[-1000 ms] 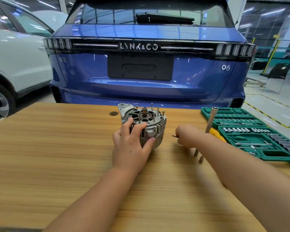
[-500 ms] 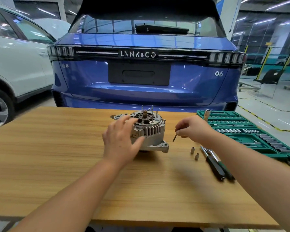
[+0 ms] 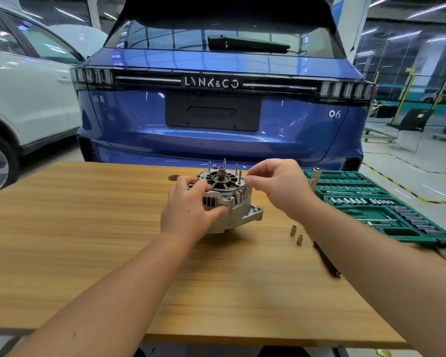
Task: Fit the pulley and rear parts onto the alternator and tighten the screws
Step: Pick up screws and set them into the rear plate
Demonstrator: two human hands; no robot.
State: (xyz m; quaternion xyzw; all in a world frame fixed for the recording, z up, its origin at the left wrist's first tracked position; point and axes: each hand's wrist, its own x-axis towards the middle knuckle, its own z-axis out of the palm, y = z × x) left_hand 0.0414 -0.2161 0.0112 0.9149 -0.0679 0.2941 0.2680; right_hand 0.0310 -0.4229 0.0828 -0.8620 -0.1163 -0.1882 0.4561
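The left hand (image 3: 191,210) covers the near left side of the alternator (image 3: 229,199). Whatever the right hand's (image 3: 278,186) fingertips pinch is too small to tell. The right forearm hides part of the black tool (image 3: 327,261) on the counter (image 3: 88,228). The picture's right edge cuts off the green socket set (image 3: 386,210).

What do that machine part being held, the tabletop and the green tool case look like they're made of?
The alternator looks like cast metal, probably aluminium: dull silver-grey, rough, with moulded fins and slots. The table shows a light wood grain with an even, flat sheen, so likely laminate or veneer rather than solid wood. The green tool case seems to be moulded plastic, with shaped recesses holding shiny steel-looking sockets.
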